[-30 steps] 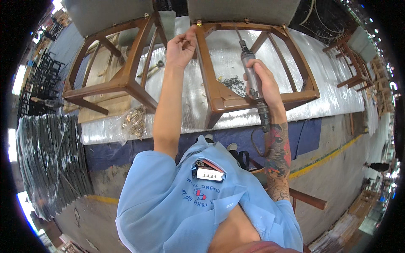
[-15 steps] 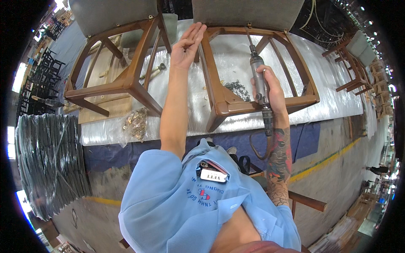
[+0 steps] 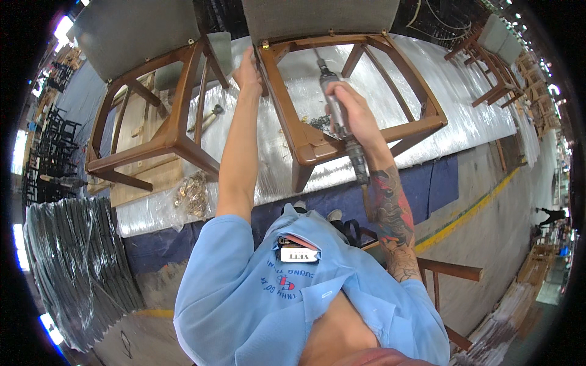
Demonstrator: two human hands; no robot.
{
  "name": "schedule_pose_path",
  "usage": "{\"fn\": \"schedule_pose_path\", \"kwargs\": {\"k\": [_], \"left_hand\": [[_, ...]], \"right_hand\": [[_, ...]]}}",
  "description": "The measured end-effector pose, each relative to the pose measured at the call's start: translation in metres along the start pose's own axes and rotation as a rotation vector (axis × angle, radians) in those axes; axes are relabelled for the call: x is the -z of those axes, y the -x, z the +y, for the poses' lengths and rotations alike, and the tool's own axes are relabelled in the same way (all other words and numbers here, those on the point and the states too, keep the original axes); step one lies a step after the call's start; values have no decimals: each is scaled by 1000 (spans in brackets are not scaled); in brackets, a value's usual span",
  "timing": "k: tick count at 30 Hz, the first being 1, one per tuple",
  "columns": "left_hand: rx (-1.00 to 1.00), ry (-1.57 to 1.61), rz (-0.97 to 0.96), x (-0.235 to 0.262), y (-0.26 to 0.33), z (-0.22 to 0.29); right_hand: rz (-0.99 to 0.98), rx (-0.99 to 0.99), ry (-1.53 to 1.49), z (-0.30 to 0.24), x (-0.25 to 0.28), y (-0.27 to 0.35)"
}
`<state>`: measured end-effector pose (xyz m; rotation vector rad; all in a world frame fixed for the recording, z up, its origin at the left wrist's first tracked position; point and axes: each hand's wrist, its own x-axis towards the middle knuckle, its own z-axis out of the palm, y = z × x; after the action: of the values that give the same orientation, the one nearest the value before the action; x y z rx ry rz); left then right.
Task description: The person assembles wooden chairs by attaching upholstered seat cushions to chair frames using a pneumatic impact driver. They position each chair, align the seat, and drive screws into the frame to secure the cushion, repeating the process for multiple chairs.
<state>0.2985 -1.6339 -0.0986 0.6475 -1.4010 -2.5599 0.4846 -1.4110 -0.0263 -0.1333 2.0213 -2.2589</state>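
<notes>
My left hand (image 3: 248, 72) grips the chair frame (image 3: 360, 131) lying upturned on the counter (image 3: 464, 116); my right hand (image 3: 351, 113) is clenched around the power screwdriver (image 3: 339, 116), tip inside the frame.

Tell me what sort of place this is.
Most likely a furniture workshop or factory floor. Two upturned wooden chair frames, the nearer chair frame and the left chair frame, lie on a plastic-covered workbench; the right hand holds a power screwdriver; more chairs stand behind.
</notes>
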Motion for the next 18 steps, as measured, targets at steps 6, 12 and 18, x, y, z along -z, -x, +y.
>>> {"fn": "schedule_pose_path", "kwargs": {"k": [6, 12, 18], "left_hand": [[-193, -229, -63, -4, -15, -6], [-67, -204, -137, -11, -21, -6], [-92, -241, -85, -12, -21, -5]], "right_hand": [[-19, -8, 28, -3, -33, -21], [-92, -65, 22, 2, -44, -44], [-114, -94, 30, 2, -52, -55]]}}
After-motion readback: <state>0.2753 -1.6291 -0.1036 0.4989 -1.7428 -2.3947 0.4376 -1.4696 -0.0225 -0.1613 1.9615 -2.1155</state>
